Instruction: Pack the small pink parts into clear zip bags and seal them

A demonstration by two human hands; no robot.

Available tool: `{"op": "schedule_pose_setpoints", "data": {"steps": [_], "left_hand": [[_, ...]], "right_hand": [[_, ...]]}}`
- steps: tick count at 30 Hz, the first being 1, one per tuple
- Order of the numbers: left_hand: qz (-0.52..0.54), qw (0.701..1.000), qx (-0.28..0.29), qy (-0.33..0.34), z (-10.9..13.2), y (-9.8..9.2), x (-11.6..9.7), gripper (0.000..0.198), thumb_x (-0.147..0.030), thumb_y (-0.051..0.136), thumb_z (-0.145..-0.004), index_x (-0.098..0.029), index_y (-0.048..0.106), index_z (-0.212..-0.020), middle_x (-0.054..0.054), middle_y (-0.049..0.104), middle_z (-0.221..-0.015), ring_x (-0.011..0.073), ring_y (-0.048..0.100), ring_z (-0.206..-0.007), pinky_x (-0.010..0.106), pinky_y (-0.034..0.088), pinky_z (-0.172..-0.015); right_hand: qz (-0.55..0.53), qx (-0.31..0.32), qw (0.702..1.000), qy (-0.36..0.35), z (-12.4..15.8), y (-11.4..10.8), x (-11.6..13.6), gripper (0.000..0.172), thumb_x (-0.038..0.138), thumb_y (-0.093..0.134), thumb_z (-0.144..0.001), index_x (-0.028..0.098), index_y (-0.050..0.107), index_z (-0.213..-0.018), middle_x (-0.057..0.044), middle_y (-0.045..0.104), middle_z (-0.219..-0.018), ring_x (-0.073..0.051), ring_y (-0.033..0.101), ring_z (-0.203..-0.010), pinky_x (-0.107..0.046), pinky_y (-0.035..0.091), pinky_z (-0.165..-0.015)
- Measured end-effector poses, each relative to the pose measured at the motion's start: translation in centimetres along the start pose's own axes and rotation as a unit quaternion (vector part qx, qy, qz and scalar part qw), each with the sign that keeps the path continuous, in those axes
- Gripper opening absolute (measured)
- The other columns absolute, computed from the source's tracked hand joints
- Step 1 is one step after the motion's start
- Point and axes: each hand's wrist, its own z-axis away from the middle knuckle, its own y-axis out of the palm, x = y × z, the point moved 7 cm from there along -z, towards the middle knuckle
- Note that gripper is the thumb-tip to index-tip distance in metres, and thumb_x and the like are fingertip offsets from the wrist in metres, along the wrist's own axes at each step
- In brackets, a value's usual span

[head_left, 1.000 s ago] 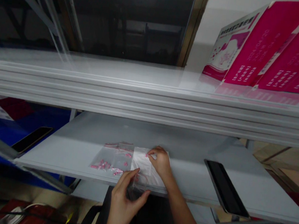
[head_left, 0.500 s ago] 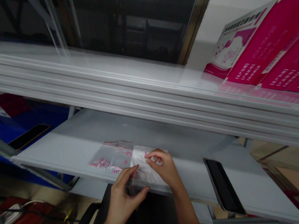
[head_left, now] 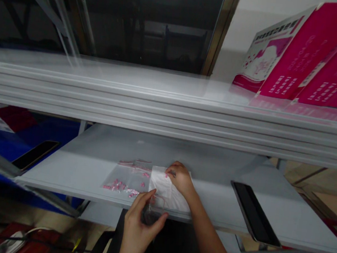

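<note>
head view: a low grey shelf (head_left: pixel 212 162) is watched from above, with the hands held over its front edge.
right grip: the right hand (head_left: pixel 180 180) is closed in a pinch at the top of a white-backed plastic bag (head_left: pixel 165 192), and small pink pieces (head_left: pixel 116 185) are seen by its fingertips (head_left: pixel 168 174).
left grip: the left hand (head_left: pixel 139 230) is curled at the shelf edge, with clear film (head_left: pixel 149 214) gathered under its fingers; whether it is clenched cannot be told.
bag position: the white-backed plastic bag is laid flat on the shelf, just beside a clear zip bag (head_left: pixel 127 180) holding more pink pieces.
around: a black tablet (head_left: pixel 254 213) is lying to the right, well apart from the hands, and pink printed cartons (head_left: pixel 304 56) are stacked on the tier above.
</note>
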Motion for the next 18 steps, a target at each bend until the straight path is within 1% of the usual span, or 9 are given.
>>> {"op": "schedule_pose_setpoints", "data": {"steps": [3, 6, 9, 12, 15, 18], "left_hand": [[0.003, 1.0, 0.002, -0.007, 0.0, 0.1, 0.1, 0.043, -0.027, 0.072, -0.074, -0.019, 0.064, -0.115, 0.009, 0.071, -0.102, 0.0253, 0.07, -0.091, 0.039, 0.06, -0.078], [0.004, 1.0, 0.001, -0.016, 0.0, 0.2, 0.2, 0.043, -0.028, 0.072, -0.073, -0.019, 0.065, -0.114, 0.01, 0.071, -0.102, 0.0263, 0.07, -0.092, 0.04, 0.059, -0.079], [0.003, 1.0, 0.004, -0.021, 0.0, 0.2, 0.2, 0.043, -0.028, 0.073, -0.074, -0.019, 0.065, -0.114, 0.01, 0.072, -0.102, 0.0261, 0.07, -0.091, 0.041, 0.06, -0.079], [0.004, 1.0, 0.002, -0.018, 0.0, 0.1, 0.2, 0.042, -0.029, 0.072, -0.074, -0.019, 0.065, -0.114, 0.01, 0.072, -0.102, 0.0257, 0.07, -0.091, 0.04, 0.06, -0.078], [0.002, 1.0, 0.001, -0.02, 0.0, 0.1, 0.2, 0.042, -0.028, 0.072, -0.075, -0.018, 0.065, -0.115, 0.01, 0.072, -0.102, 0.0254, 0.07, -0.091, 0.04, 0.059, -0.079], [0.004, 1.0, 0.004, -0.022, 0.0, 0.2, 0.3, 0.042, -0.029, 0.072, -0.075, -0.018, 0.065, -0.115, 0.009, 0.072, -0.102, 0.0251, 0.07, -0.09, 0.038, 0.06, -0.078]], "right_hand": [[0.004, 0.003, 1.0, -0.004, 0.0, -0.1, -0.1, 0.018, 0.002, 0.069, -0.073, 0.02, 0.073, -0.073, -0.005, 0.067, -0.083, -0.021, 0.063, -0.082, -0.033, 0.049, -0.08], [-0.001, 0.008, 1.0, -0.011, -0.1, -0.2, 0.2, 0.021, 0.001, 0.07, -0.072, 0.021, 0.074, -0.079, -0.005, 0.067, -0.086, -0.02, 0.062, -0.084, -0.032, 0.048, -0.081], [-0.016, 0.012, 1.0, -0.013, -0.3, -0.3, 0.5, 0.021, -0.001, 0.07, -0.071, 0.02, 0.073, -0.073, -0.004, 0.066, -0.082, -0.019, 0.061, -0.081, -0.031, 0.047, -0.079], [-0.041, 0.004, 0.999, -0.01, -0.5, -1.0, 1.0, 0.019, 0.0, 0.071, -0.071, 0.019, 0.072, -0.069, -0.003, 0.065, -0.078, -0.019, 0.061, -0.079, -0.031, 0.047, -0.077], [-0.076, -0.002, 0.997, -0.017, 0.0, -2.7, 2.9, 0.014, 0.005, 0.073, -0.074, 0.019, 0.071, -0.073, -0.002, 0.064, -0.078, -0.018, 0.062, -0.079, -0.03, 0.048, -0.075], [-0.133, 0.026, 0.99, -0.04, 1.5, -4.5, 6.3, 0.008, 0.012, 0.075, -0.077, 0.02, 0.072, -0.079, -0.001, 0.066, -0.084, -0.016, 0.064, -0.082, -0.026, 0.049, -0.074]]}}
